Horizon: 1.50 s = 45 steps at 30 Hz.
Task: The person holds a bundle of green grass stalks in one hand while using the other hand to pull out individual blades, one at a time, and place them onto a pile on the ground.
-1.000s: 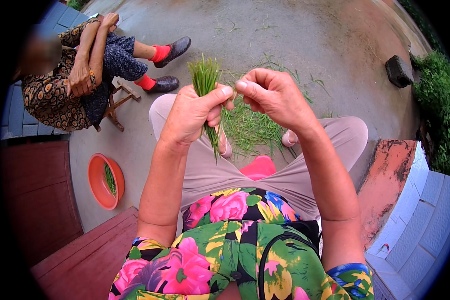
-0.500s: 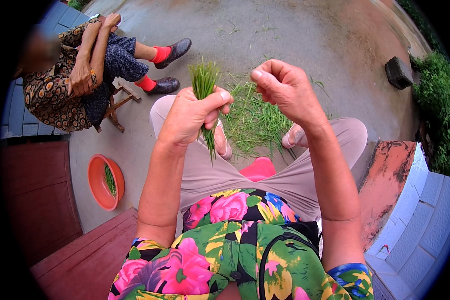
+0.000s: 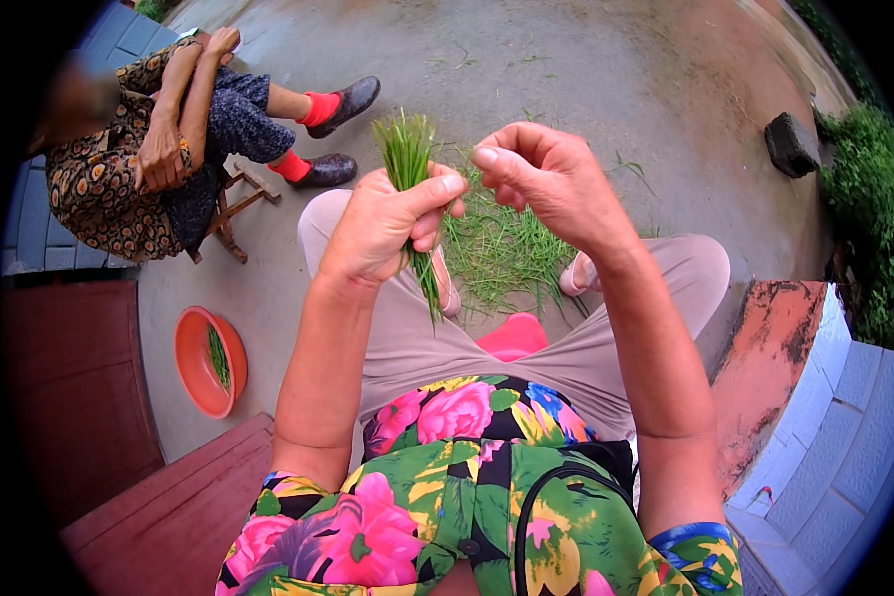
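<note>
My left hand (image 3: 368,226) is closed round an upright bunch of chives (image 3: 404,151). Their cut-looking tips stick out above the fist and thin ends hang below it. To the right of the bunch, a short gap apart, my right hand (image 3: 556,184) is pinched, thumb against fingers. Whether a thin blade sits in that pinch is too small to see. Below both hands, a loose heap of green blades (image 3: 507,248) lies on the ground between my feet.
An orange basin (image 3: 191,363) with some green stalks stands at left. Another person (image 3: 119,189) sits on a wooden stool at upper left, arms crossed. Something pink (image 3: 514,338) shows between my legs. A dark block (image 3: 792,146) and bushes (image 3: 869,209) are at right.
My right hand has moved left and slightly down, closer to the bunch. My left hand has tilted a little, and the lower ends of the chives have swung right.
</note>
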Each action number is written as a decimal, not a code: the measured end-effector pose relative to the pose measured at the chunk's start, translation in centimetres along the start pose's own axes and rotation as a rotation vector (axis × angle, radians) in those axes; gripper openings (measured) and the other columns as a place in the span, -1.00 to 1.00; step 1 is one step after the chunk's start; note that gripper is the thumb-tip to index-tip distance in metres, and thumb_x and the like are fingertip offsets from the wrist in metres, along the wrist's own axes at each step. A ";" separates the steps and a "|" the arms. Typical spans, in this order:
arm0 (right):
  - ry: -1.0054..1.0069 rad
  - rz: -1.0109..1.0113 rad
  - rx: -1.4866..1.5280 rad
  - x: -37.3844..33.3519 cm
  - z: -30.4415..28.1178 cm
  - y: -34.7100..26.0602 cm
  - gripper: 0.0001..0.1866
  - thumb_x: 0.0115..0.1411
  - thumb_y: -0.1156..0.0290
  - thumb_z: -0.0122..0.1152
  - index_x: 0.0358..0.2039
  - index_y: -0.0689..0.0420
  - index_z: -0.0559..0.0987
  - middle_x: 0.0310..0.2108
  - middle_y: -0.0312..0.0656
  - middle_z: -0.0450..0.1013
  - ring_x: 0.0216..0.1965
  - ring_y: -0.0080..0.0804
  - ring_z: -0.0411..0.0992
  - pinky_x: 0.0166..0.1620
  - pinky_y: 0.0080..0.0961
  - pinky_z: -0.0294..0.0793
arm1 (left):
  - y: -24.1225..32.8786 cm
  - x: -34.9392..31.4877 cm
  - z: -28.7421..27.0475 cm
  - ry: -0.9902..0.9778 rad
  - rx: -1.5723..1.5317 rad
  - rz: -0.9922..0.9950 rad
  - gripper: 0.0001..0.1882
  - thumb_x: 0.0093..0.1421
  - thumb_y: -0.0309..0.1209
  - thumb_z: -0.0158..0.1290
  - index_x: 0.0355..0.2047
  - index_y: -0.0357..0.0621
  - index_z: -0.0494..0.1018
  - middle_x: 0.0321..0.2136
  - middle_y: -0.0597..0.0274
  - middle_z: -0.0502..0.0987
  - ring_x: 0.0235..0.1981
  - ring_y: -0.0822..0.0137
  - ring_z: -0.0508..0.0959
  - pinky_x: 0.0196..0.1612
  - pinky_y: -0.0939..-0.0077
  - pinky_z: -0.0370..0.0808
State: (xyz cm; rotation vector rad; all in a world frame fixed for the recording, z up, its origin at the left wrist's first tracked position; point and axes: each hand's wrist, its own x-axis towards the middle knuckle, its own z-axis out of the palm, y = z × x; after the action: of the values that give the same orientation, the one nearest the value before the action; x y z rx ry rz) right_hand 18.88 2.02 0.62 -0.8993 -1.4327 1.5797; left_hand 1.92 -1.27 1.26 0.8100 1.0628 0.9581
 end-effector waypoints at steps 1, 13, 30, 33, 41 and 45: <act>0.002 0.001 0.000 0.0 0.1 0.1 -0.80 0.03 0.35 0.08 -0.49 0.26 0.45 -0.64 -0.34 0.35 -0.61 -0.67 0.28 -0.52 -0.73 0.31 | 0.0 0.0 0.1 -0.001 0.000 -0.002 -0.90 0.02 -0.47 0.00 -0.48 -0.25 0.36 -0.65 0.29 0.38 -0.83 0.68 0.17 -0.77 0.80 0.10; 0.083 -0.037 -0.018 -0.2 -0.9 0.6 -0.75 0.08 0.29 0.01 -0.58 0.21 0.38 -0.69 -0.38 0.28 -0.65 -0.70 0.21 -0.56 -0.74 0.24 | 0.1 0.3 -0.2 -0.025 -0.115 -0.001 -0.92 0.03 -0.48 -0.02 -0.47 -0.22 0.35 -0.60 0.23 0.41 -0.83 0.69 0.15 -0.79 0.82 0.09; -0.060 0.156 0.015 -1.0 -0.6 0.8 -0.74 0.09 0.26 0.02 -0.47 0.21 0.50 -0.76 -0.45 0.20 -0.73 -0.76 0.10 -0.68 -0.80 0.06 | 0.5 0.5 0.0 0.097 -0.030 0.196 -0.88 0.01 -0.46 0.01 -0.44 -0.23 0.35 -0.55 0.13 0.47 -0.80 0.64 0.20 -0.74 0.78 0.18; -0.084 0.165 -0.009 -1.2 -0.4 0.7 -0.75 0.08 0.26 0.03 -0.48 0.20 0.49 -0.77 -0.46 0.20 -0.74 -0.76 0.10 -0.70 -0.80 0.04 | 0.1 0.5 -0.4 0.139 0.013 0.235 -0.88 0.01 -0.46 0.02 -0.44 -0.23 0.36 -0.55 0.14 0.48 -0.80 0.64 0.20 -0.74 0.77 0.18; -0.023 0.041 -0.157 -0.7 0.1 1.6 -0.82 0.01 0.37 0.06 -0.53 0.26 0.47 -0.71 -0.40 0.28 -0.68 -0.74 0.16 -0.63 -0.76 0.16 | 0.1 0.1 1.0 0.196 -0.024 0.306 -0.89 0.03 -0.46 0.00 -0.45 -0.24 0.36 -0.54 0.16 0.47 -0.78 0.64 0.20 -0.72 0.76 0.19; 0.073 0.188 0.071 -0.5 0.6 1.1 -0.84 0.03 0.38 0.05 -0.54 0.22 0.45 -0.71 -0.41 0.26 -0.71 -0.74 0.14 -0.65 -0.77 0.12 | 0.1 -0.1 0.6 0.236 -0.078 0.421 -0.89 0.03 -0.47 0.00 -0.43 -0.25 0.36 -0.51 0.14 0.47 -0.77 0.65 0.20 -0.72 0.76 0.18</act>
State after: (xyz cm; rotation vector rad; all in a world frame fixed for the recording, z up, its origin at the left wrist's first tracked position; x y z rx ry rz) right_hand 18.45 1.27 -0.40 -1.0639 -1.2641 1.7060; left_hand 2.49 -1.35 1.56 0.8905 1.0675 1.4716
